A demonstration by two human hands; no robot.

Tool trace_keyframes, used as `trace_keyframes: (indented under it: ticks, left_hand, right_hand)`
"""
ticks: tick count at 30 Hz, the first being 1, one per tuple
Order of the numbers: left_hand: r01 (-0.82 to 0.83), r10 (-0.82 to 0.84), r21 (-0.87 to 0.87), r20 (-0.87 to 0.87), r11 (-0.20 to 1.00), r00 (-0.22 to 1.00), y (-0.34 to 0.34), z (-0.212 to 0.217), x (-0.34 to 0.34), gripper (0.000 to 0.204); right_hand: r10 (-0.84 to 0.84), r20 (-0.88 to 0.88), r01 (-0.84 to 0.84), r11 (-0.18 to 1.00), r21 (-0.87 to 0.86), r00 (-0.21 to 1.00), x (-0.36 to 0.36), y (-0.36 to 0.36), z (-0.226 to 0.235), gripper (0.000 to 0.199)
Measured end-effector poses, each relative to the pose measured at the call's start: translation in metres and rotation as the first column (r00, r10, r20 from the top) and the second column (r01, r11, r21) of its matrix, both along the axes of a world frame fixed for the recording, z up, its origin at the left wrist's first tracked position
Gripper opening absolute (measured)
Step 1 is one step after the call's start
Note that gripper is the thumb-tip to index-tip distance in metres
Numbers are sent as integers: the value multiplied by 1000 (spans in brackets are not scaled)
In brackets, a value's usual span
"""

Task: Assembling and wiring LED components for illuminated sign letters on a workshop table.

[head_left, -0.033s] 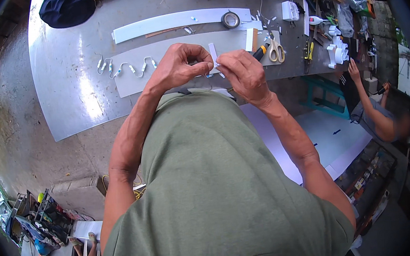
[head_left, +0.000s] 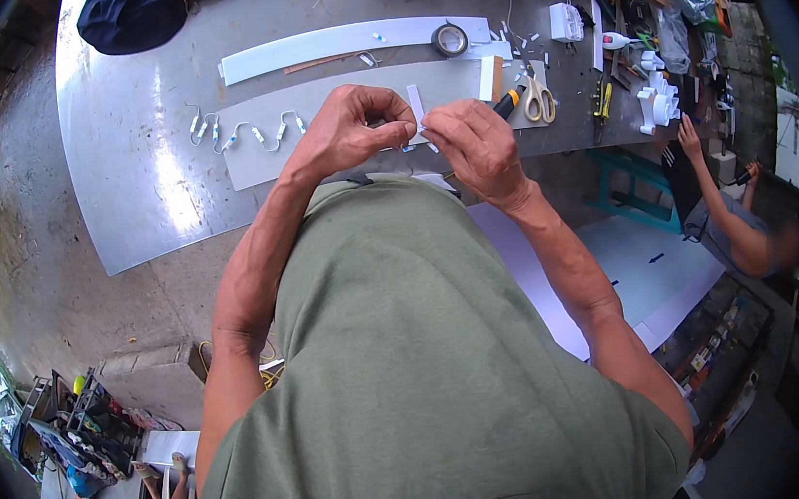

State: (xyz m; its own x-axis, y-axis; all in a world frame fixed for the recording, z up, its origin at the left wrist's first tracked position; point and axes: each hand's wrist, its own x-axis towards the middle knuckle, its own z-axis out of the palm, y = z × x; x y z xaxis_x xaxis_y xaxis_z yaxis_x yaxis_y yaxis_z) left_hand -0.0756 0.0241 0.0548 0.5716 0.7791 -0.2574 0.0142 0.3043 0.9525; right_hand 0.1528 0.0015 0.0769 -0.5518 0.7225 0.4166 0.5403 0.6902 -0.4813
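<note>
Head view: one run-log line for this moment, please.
left hand: pinching small white strip | right hand: pinching same strip | below: grey sheet on metal table | nearby: scissors, tape roll

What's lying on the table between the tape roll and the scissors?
In the head view, between the tape roll and the scissors lies a small white block with a tan side, on the grey strip.

bright daylight, glare on the metal table (head_left: 130,141), fisheye-bent dark rim.
</note>
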Motion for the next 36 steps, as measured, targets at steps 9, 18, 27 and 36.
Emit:
trace_keyframes:
  ticks: [9,18,27,36]
  left_hand:
    - [8,38,292,-153,956,987,-3,5,4,17]
    - [-14,16,-49,27,999,1000,-1,-3,-2,16]
    - [23,-14,-94,97,995,995,-1,-7,-2,15]
    - [6,-6,-3,71,1000,997,2,0,-1,17]
  right_hand:
    - [-176,-17,143,847,-511,984,-10,-9,18,13]
    - [-324,-114,176,738,-651,939,-15,-13,17,23]
    - [-24,-25,24,1000,3,999,-8,-5,-3,21]
    - [-630,-309,-374,32,-927,713,-2,-6,10,15]
